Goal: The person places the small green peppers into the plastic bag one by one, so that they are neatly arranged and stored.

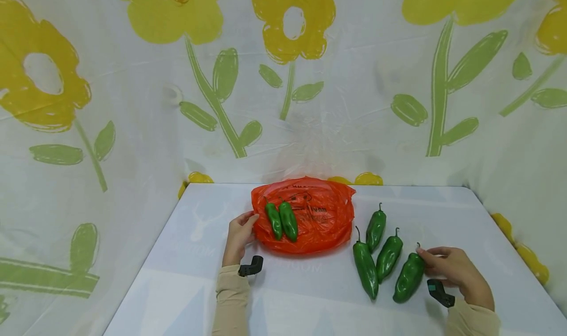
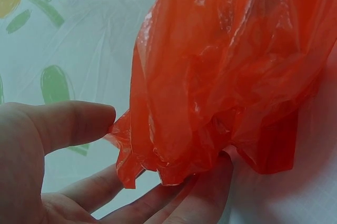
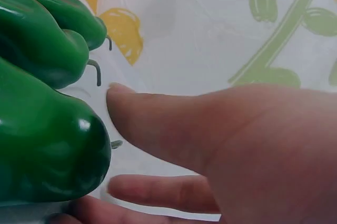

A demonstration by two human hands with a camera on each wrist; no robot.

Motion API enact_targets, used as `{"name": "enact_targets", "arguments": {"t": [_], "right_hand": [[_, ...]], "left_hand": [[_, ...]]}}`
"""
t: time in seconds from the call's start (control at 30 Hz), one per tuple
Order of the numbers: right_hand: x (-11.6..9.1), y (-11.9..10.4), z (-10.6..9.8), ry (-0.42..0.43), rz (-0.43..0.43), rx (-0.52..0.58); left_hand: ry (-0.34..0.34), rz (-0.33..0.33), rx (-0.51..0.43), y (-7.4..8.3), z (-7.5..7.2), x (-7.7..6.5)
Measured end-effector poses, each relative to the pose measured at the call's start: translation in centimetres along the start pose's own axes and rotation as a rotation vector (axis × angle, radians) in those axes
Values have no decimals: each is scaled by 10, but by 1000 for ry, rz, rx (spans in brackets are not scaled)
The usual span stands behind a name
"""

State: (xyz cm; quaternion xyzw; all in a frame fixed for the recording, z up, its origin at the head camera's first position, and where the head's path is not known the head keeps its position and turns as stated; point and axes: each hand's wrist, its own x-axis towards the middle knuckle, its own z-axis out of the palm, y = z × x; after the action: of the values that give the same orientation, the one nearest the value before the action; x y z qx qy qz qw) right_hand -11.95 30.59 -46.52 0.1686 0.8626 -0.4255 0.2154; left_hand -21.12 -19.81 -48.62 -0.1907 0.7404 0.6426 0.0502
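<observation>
In the head view, my left hand [image 1: 240, 233] is at the left edge of a red plastic bag [image 1: 328, 237]. The left wrist view shows the bag's crumpled edge [image 2: 174, 166] between thumb and fingers, the fingers partly hidden behind it. Two green peppers [image 1: 288, 221] lie side by side on the bag's left part. Over on the right, my right hand [image 1: 456, 269] is beside the stem end of the nearest green pepper [image 1: 408, 278]. Its thumb and fingers are extended around the short stem [image 3: 117, 144], with the thumb apart from the pepper and some fingertips low beside it.
Between the bag and that pepper lie more green peppers, a long one [image 1: 365, 269], one in the middle [image 1: 389, 257] and one farther back [image 1: 376, 229]. They rest on a white table [image 1: 177, 296]. A flower-printed curtain [image 1: 345, 129] encloses its back and sides.
</observation>
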Motion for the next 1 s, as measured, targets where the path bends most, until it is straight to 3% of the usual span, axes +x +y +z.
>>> {"name": "enact_targets", "arguments": {"t": [0.53,1.0], "right_hand": [[4,-1,2,-71,-25,-37],[4,0,-2,-2,-37,43]], "left_hand": [[-4,-4,4,1,1,2],[-6,-12,7,0,-1,2]]}}
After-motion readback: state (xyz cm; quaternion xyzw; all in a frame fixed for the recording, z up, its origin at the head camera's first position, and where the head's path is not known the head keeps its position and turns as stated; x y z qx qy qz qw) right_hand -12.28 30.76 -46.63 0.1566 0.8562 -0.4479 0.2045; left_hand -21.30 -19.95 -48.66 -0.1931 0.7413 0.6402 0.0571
